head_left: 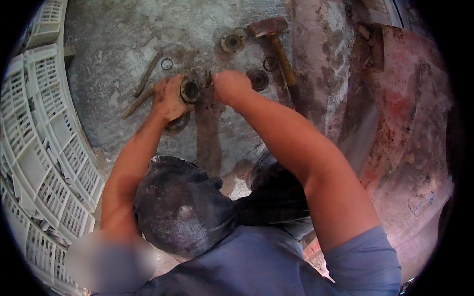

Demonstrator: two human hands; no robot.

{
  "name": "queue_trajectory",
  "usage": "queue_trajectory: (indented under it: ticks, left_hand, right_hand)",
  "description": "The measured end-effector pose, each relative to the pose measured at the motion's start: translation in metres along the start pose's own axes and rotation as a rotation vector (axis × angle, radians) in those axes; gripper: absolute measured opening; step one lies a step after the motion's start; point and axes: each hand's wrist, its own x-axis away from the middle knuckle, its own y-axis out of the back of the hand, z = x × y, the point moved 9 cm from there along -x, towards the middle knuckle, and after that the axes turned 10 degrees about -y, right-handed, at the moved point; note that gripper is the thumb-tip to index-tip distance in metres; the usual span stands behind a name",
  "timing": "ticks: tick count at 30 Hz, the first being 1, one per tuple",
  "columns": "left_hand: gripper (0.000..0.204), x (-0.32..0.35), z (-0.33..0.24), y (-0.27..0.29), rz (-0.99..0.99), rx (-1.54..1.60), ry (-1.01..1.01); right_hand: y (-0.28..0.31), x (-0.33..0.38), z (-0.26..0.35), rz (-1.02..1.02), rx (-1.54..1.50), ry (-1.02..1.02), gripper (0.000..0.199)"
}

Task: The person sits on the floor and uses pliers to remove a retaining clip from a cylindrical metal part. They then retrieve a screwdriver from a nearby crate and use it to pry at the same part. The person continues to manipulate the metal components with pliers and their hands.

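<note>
Gripping a round metal collar (182,90), your left hand (169,98) sits near your curled right hand (231,87); what that one holds, I cannot tell.

Stained gray flr (108,29): hammer (283,56), 2 rings (167,59), flanged pcs (225,46), dk rod (148,74).
</note>
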Motion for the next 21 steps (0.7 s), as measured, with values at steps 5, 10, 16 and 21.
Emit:
queue_trajectory:
  ticks: [5, 10, 16, 21]
  left_hand:
    - [0.094, 0.001, 0.013, -0.010, -0.014, -0.020, 0.014]
    - [0.098, 0.003, -0.003, 0.003, 0.110, 0.071, 0.031]
    - [0.098, -0.001, 0.011, -0.012, 0.052, -0.010, -0.018]
    - [0.091, 0.005, -0.002, 0.001, 0.049, -0.035, -0.023]
  right_hand:
    - [0.003, 0.003, 0.006, 0.071, 0.015, -0.017, 0.020]
    - [-0.001, 0.000, 0.002, 0.095, 0.055, -0.008, 0.020]
    - [0.005, 0.001, 0.011, 0.107, 0.061, -0.022, 0.021]
    - [0.006, 0.002, 0.015, 0.113, 0.104, 0.012, 0.020]
